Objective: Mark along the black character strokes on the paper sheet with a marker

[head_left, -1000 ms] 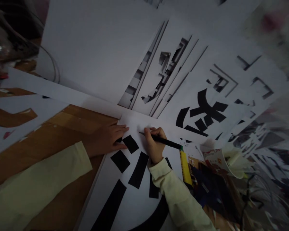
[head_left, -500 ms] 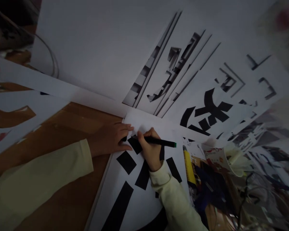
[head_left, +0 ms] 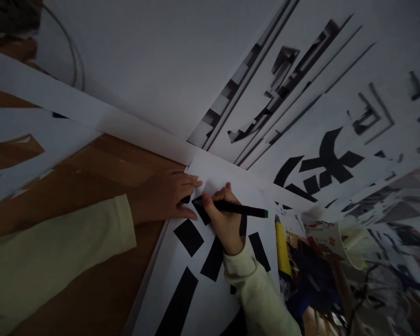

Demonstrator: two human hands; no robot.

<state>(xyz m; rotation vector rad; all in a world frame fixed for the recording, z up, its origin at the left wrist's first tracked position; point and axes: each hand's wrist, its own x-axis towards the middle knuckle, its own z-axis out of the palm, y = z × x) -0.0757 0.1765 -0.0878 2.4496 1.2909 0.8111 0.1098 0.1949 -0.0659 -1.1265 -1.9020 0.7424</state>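
A white sheet of paper [head_left: 168, 261] with bold black shapes lies before me on the brown table. My right hand [head_left: 226, 219] grips a black marker [head_left: 243, 208] with a green end, its tip down at a black shape [head_left: 201, 211] near the sheet's upper part. My left hand [head_left: 173, 193] rests at the sheet's left edge, fingers spread, thumb and fingertips on the paper. Between thumb and fingers shows a black patch [head_left: 185, 199]. Just below sits a black four-sided block [head_left: 189, 237] printed or drawn on the sheet.
White boards with cut-out and black character shapes [head_left: 331, 158] stand along the back. On the right are a yellow object [head_left: 283, 247], a paper cup [head_left: 331, 240] and tangled cables. Bare brown table [head_left: 101, 186] lies on the left beside a cut-out white sheet [head_left: 66, 140].
The view has shifted slightly, so the boards sit farther right and higher. Both hands keep nearly the same places on the sheet, the marker still in my right hand.
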